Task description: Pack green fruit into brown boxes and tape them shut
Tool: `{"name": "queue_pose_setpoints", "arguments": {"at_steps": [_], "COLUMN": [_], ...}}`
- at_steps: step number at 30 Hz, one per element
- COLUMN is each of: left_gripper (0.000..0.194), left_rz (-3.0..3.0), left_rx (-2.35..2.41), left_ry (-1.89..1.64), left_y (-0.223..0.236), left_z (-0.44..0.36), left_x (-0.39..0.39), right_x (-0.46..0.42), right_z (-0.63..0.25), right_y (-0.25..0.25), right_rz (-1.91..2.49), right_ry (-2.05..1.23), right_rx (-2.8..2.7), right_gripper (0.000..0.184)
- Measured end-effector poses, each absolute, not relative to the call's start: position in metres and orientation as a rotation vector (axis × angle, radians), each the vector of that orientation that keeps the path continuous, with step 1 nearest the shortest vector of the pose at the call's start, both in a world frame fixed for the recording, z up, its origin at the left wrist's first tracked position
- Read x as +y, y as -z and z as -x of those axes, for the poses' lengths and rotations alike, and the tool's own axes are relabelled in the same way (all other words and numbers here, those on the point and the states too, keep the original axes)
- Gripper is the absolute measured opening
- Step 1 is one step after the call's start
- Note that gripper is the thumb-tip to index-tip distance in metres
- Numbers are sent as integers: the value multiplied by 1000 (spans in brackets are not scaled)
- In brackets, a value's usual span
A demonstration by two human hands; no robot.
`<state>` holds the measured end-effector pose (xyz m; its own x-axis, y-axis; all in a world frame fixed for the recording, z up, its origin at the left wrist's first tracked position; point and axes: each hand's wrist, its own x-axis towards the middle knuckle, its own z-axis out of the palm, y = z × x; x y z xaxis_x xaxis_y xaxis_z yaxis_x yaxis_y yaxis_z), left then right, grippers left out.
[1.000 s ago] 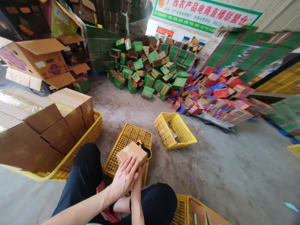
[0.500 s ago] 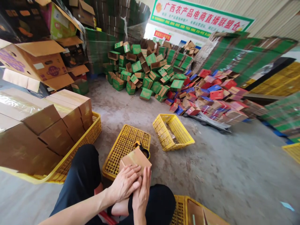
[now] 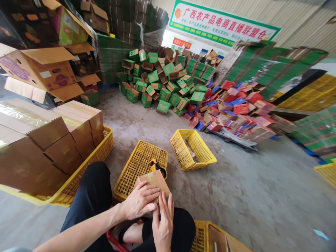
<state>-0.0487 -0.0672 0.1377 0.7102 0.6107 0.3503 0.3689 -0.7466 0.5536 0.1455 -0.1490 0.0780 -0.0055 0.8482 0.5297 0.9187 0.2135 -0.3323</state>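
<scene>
A small brown cardboard box (image 3: 156, 179) rests on an upside-down yellow plastic crate (image 3: 135, 164) in front of my knees. My left hand (image 3: 140, 201) lies flat on the near part of the box, its fingers stretched out. Beside it, my right hand (image 3: 163, 220) touches the box's near right edge with straight fingertips, its palm turned toward the left hand. Just behind the box sits a yellow and black tape dispenser (image 3: 157, 166), partly hidden by it. My hands cover the near side of the box.
At left, a large yellow crate (image 3: 107, 140) is packed with cardboard boxes. Another yellow crate (image 3: 194, 148) stands ahead, and a third (image 3: 201, 232) with cardboard lies by my right knee. Green boxes (image 3: 162, 87) and red and blue boxes (image 3: 236, 105) are heaped farther back.
My right hand has moved slightly right and its fingers have come away from the left hand. My left hand has slid a little along the box. The view has shifted slightly.
</scene>
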Motion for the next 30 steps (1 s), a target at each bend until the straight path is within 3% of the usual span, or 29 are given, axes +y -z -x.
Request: {"name": "queue_pose_setpoints", "arguments": {"at_steps": [14, 19, 23, 30], "left_gripper": [54, 43, 47, 48], "left_rz": [-2452, -2382, -2196, -1953], "left_rx": [733, 1023, 1263, 1198], "left_ry": [-738, -842, -1000, -1007], "left_y": [-134, -116, -101, -92], "left_z": [67, 78, 75, 63], "left_x": [-52, -50, -40, -45], "right_x": [-134, -145, -148, -138], "right_z": [-138, -133, -133, -108], "right_y": [-93, -97, -104, -112], "right_rz": [1551, 1642, 1632, 1507], "right_ry": [189, 200, 128, 56], "right_rx": [-2005, -1992, -2066, -2262], "right_gripper": [46, 48, 47, 49]}}
